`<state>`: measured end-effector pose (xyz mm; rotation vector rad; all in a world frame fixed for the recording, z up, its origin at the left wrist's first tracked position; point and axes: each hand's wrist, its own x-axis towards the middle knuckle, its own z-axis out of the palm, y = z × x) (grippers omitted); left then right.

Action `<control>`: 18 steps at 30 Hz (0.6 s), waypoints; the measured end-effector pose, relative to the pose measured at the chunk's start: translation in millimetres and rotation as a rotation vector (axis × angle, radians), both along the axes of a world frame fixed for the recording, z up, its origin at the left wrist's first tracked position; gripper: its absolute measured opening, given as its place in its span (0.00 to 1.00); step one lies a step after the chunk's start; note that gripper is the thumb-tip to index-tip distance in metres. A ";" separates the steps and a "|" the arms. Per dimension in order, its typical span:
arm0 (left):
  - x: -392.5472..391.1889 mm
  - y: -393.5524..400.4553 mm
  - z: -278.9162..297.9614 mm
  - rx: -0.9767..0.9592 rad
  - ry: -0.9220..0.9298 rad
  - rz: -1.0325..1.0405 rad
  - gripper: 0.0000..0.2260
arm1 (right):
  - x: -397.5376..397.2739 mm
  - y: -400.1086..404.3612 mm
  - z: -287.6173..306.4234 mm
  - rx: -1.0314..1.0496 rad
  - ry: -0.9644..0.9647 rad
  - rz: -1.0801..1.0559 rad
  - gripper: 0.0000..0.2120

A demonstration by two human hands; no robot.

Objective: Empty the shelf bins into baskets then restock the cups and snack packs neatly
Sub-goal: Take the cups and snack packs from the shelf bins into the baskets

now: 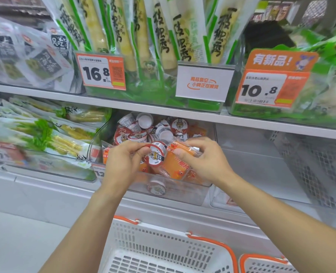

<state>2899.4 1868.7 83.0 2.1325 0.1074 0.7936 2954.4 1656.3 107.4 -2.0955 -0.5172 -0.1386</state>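
Over the clear shelf bin (183,191), the left hand (122,164) pinches a small tiger-label cup (155,154) by its rim and the right hand (202,158) curls round a soft orange snack pack (180,154), both probably light, the film slippery.

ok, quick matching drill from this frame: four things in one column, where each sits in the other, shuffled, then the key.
Things:
1. cup
2. orange snack pack
3. white basket
4. 16.8 price tag

Places:
A. on the front of the upper shelf bin
B. below the shelf, under the arms
C. held by the left hand
D. gripped by the right hand

Pairs: 1-C, 2-D, 3-B, 4-A
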 end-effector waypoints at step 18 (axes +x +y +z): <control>-67.7 -271.0 -88.5 0.008 0.602 -0.743 0.09 | -153.7 -294.3 -47.6 -0.114 0.742 -0.077 0.07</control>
